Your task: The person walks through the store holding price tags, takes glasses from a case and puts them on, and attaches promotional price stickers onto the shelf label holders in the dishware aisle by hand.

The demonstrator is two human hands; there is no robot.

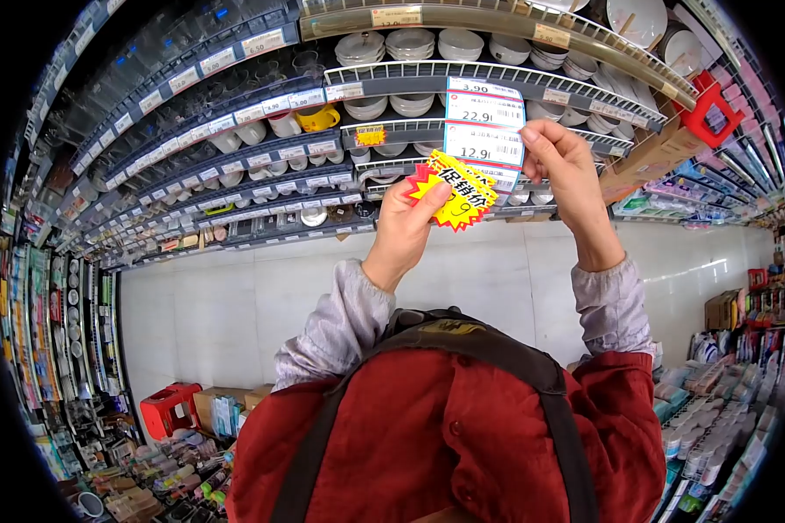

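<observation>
My left hand (pixel 407 225) pinches a small stack of yellow and red starburst promotion price tags (pixel 462 196), thumb on top. A strip of white price labels (pixel 487 113) with blue edges and red lines hangs upright just behind them; "22.9" and "12.9" can be read on it. My right hand (pixel 563 170) grips the strip's right edge between thumb and fingers. The strip's lower end passes behind the starburst tags, so I cannot tell whether my left hand holds it too.
Shelves ahead carry white bowls (pixel 460 44), a yellow mug (pixel 318 118) and glassware, with price labels along their edges. A red plastic stool (pixel 170 410) stands behind at left; another red plastic item (pixel 712 113) is at upper right. Pale floor tiles (pixel 314 270) lie below.
</observation>
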